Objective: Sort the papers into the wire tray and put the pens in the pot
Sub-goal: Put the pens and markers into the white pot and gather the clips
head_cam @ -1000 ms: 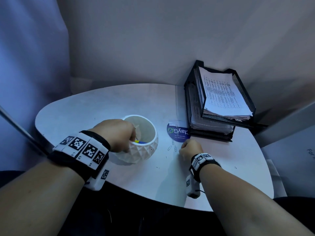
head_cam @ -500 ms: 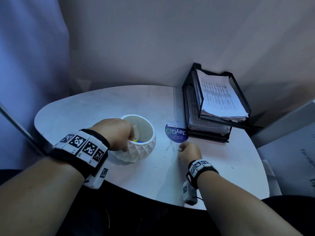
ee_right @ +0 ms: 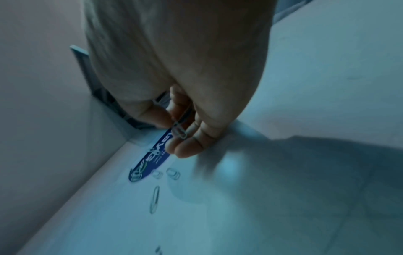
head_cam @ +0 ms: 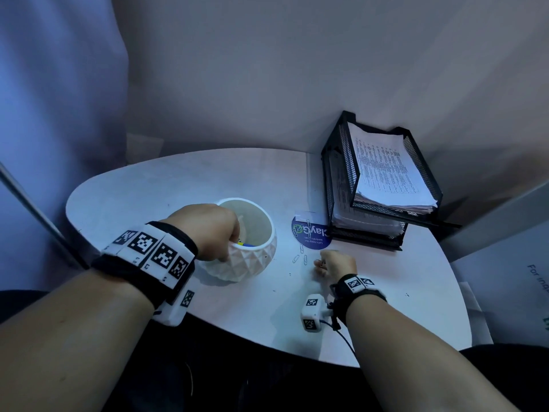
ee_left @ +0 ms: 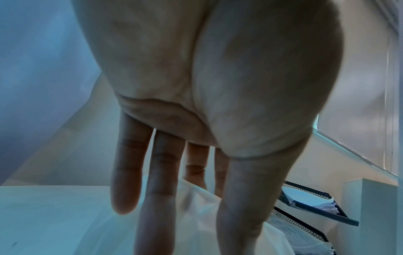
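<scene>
A white faceted pot (head_cam: 255, 257) stands mid-table with a blue and yellow pen (head_cam: 245, 244) lying inside. My left hand (head_cam: 208, 227) grips the pot's left rim (ee_left: 196, 191), thumb outside and two fingers (ee_left: 196, 169) dipping inside. To the right of the pot, my right hand (head_cam: 335, 263) is low over the table and pinches a paper clip (ee_right: 180, 132) between thumb and fingertips. At the back right, a black two-tier wire tray (head_cam: 335, 162) holds a stack of printed papers (head_cam: 386, 171) on top and more sheets in the lower tier (head_cam: 362, 224).
Several loose paper clips (head_cam: 300, 254) lie on and beside a round blue printed disc (head_cam: 312, 236) in front of the tray. The table edge (head_cam: 267, 346) curves close to my body. Walls close in behind and on the left; a white box (head_cam: 505, 286) stands to the right.
My right hand has drawn slightly back from the blue disc with a clip in its fingertips. The left hand has stayed on the pot's rim.
</scene>
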